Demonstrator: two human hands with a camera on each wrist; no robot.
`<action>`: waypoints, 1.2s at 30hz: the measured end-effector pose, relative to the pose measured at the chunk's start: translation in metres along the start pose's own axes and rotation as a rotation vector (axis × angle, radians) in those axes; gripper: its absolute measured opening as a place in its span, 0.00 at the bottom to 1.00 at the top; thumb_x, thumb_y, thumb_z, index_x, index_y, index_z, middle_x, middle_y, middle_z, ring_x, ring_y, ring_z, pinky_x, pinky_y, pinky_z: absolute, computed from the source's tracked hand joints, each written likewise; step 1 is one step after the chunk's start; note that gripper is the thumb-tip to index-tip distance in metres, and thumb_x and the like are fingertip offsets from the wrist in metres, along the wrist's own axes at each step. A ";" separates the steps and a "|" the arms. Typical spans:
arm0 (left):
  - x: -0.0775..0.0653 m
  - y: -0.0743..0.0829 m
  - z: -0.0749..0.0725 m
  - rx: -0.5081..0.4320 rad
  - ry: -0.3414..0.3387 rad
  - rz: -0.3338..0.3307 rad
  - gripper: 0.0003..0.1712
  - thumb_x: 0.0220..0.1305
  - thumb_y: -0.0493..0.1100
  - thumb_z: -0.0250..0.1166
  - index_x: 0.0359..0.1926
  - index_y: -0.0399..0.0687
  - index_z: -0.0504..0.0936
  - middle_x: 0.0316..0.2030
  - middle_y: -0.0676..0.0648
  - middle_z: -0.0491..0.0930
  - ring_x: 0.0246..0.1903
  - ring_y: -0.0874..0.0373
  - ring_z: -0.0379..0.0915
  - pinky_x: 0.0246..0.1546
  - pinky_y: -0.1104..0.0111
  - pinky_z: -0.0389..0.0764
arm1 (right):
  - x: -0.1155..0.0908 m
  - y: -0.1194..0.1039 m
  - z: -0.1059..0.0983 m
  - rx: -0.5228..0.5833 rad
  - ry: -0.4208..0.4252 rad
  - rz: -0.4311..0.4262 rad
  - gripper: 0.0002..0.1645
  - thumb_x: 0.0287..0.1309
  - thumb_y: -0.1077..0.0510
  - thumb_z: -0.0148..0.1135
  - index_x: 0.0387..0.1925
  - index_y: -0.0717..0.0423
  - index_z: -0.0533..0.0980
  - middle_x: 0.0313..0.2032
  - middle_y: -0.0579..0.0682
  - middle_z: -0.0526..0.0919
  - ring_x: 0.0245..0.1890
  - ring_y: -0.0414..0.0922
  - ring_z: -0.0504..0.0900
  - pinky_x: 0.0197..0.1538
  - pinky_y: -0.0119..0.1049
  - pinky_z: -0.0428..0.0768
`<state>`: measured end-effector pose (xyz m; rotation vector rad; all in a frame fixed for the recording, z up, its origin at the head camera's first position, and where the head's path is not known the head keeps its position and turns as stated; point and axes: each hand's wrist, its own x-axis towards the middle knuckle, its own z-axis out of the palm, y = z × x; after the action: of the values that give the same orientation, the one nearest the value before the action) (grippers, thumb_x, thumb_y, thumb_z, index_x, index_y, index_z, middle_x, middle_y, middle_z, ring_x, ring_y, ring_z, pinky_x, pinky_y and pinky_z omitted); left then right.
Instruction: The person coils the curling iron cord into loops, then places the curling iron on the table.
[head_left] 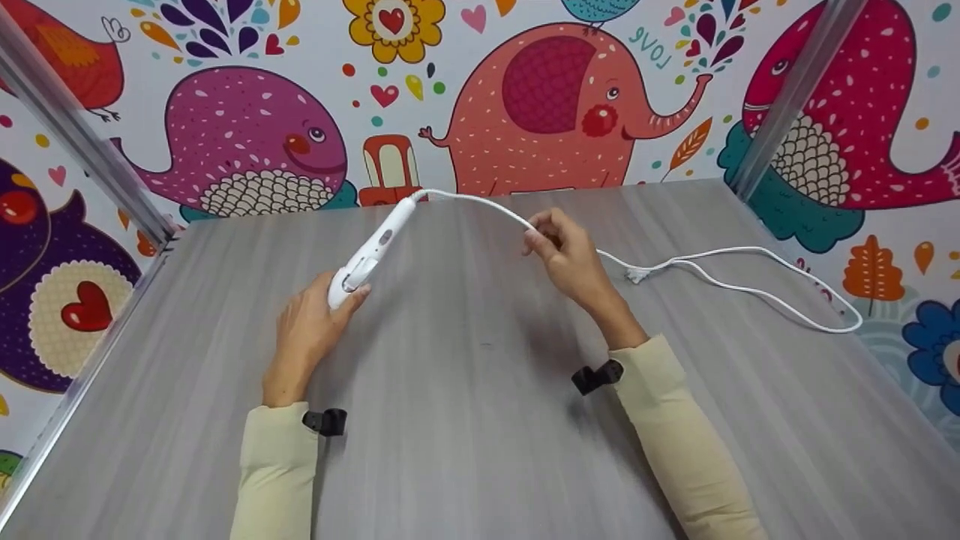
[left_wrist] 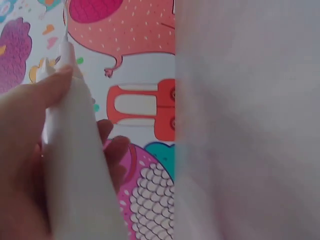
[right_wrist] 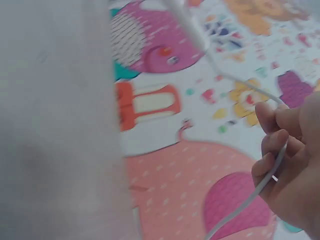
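Observation:
A white corded hair iron is held up at a slant over the table, its cord end pointing away from me. My left hand grips its near end, the thumb along the side. In the left wrist view the iron's white body fills the palm, and the far part of the hand is hidden. My right hand pinches the white cord partway along. From the right wrist, the cord runs through the curled fingers.
Right of my right hand, the rest of the cord lies on the grey table, with a white gathered bit and a long loop. Walls with animal pictures and metal posts border the table.

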<state>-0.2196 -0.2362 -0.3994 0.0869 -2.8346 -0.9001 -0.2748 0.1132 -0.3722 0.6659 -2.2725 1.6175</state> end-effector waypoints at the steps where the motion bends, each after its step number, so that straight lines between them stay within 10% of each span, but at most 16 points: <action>1: 0.000 0.004 0.001 -0.005 0.003 0.006 0.34 0.68 0.61 0.61 0.63 0.41 0.72 0.51 0.36 0.81 0.44 0.43 0.75 0.45 0.50 0.74 | -0.001 -0.006 -0.002 0.026 -0.010 -0.009 0.07 0.69 0.64 0.56 0.44 0.64 0.74 0.30 0.57 0.81 0.30 0.42 0.78 0.33 0.30 0.70; 12: -0.006 0.036 0.003 -0.027 0.023 0.030 0.37 0.69 0.65 0.56 0.65 0.41 0.70 0.50 0.37 0.82 0.42 0.45 0.76 0.40 0.56 0.74 | -0.013 -0.044 -0.017 0.326 -0.203 -0.088 0.11 0.68 0.67 0.49 0.43 0.75 0.72 0.19 0.44 0.67 0.18 0.41 0.64 0.22 0.34 0.61; 20: -0.013 0.056 0.008 -0.050 0.016 0.064 0.35 0.70 0.64 0.55 0.67 0.47 0.67 0.46 0.39 0.82 0.38 0.46 0.77 0.35 0.59 0.74 | -0.020 -0.047 -0.022 0.492 -0.369 -0.157 0.29 0.73 0.48 0.52 0.31 0.73 0.75 0.16 0.52 0.59 0.16 0.45 0.55 0.20 0.36 0.53; 27: -0.017 0.060 0.016 -0.069 0.134 0.146 0.30 0.71 0.60 0.56 0.64 0.45 0.70 0.42 0.39 0.83 0.34 0.45 0.77 0.32 0.57 0.74 | -0.020 -0.047 -0.007 0.612 -0.573 -0.191 0.26 0.74 0.52 0.49 0.26 0.68 0.74 0.18 0.45 0.70 0.15 0.40 0.61 0.17 0.35 0.57; 36: -0.016 0.053 0.020 -0.154 0.198 0.157 0.27 0.71 0.58 0.56 0.58 0.42 0.74 0.35 0.40 0.82 0.29 0.48 0.76 0.29 0.61 0.72 | -0.020 -0.044 0.003 0.555 -0.551 0.049 0.22 0.72 0.60 0.46 0.60 0.66 0.74 0.21 0.43 0.73 0.18 0.38 0.68 0.21 0.29 0.66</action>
<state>-0.2075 -0.1798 -0.3876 -0.0624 -2.5418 -1.0100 -0.2351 0.1027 -0.3468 1.3364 -2.1640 2.3509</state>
